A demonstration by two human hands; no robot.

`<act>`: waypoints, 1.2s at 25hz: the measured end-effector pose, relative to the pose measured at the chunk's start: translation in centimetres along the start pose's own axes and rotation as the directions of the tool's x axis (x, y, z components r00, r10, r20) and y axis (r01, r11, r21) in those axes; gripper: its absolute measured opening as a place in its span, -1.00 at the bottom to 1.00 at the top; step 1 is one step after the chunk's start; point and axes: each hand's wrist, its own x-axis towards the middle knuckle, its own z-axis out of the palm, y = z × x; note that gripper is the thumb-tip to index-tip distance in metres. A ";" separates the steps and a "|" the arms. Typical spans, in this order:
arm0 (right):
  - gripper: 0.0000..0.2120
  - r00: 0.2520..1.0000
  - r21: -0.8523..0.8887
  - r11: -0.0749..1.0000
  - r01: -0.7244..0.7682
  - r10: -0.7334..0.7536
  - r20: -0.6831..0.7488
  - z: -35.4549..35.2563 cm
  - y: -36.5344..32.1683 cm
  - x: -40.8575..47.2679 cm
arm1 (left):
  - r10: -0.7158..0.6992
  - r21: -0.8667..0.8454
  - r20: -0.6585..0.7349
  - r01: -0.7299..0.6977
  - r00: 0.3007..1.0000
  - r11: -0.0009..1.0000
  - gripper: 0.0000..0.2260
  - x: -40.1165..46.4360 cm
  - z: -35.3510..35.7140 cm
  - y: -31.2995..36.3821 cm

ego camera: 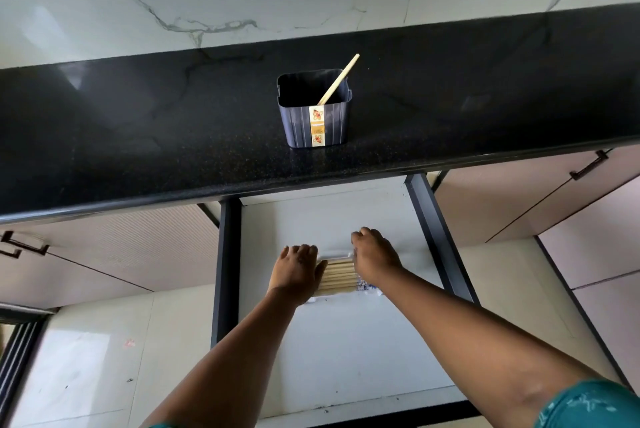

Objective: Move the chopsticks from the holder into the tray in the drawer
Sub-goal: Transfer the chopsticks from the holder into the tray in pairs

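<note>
Open drawer (346, 341), white floor; both hands down inside it. Tray (334, 255) sits between the left hand (298, 271) and right hand (372, 259), a row of chopsticks (339, 277) lying flat in it, fingers of both resting on the row's ends; true grip cannot be told. Beyond the fingertips, on the counter (138, 136), the holder (313, 115) keeps one leaning chopstick (337, 81).

Take the dark blue ribbed plastic holder (314, 122) as your mark: the black speckled stone countertop (138, 136) lies open to either side of it, and its front edge overhangs the back of the pulled-out white drawer (346, 341). Below the holder, both your hands (297, 271) (374, 256) cover the ends of the white tray (334, 256); dark drawer rails (227, 254) wall each side.
</note>
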 end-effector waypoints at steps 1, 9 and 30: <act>-0.84 0.999 0.035 0.999 0.007 -0.005 -0.040 -1.2 -0.7 0.3 | 0.004 -0.011 -0.057 -0.005 0.998 1.000 -0.62 0.6 -1.2 0.5; -0.89 0.913 0.482 0.876 0.022 0.179 -0.366 -15.5 -4.3 6.2 | -0.045 -0.055 -0.455 0.022 0.889 0.998 -0.71 8.8 -15.8 2.0; -0.76 0.823 0.911 0.343 -0.228 0.568 -0.009 -22.6 -2.6 25.5 | -0.076 -0.188 -0.334 0.012 0.940 0.982 -0.65 22.6 -18.5 -2.1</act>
